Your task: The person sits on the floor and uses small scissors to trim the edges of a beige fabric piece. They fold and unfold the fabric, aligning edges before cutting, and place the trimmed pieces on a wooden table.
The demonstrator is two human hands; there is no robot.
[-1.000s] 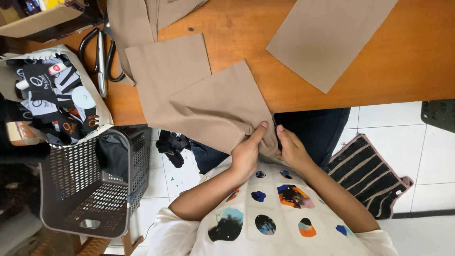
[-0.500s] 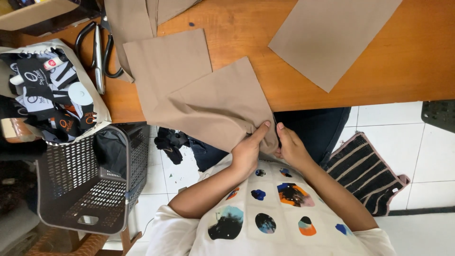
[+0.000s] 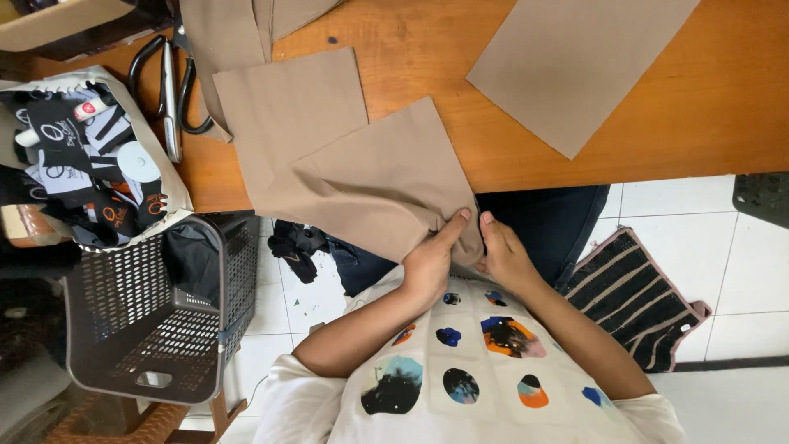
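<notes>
Both hands are pinching the near corner of the tan fabric piece (image 3: 370, 185) where it hangs off the near edge of the wooden table (image 3: 699, 123): left hand (image 3: 429, 263) and right hand (image 3: 505, 259) sit side by side, fingers closed on the cloth, thumbs on top. Most of the piece lies flat on the table, overlapping another tan panel (image 3: 288, 99). A hard tug could probably drag both panels off, or catch the scissors (image 3: 168, 82) just left of them.

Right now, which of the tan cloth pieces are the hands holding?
The tan piece overhanging the table's near edge; left hand and right hand pinch its corner. The others lie untouched.
</notes>
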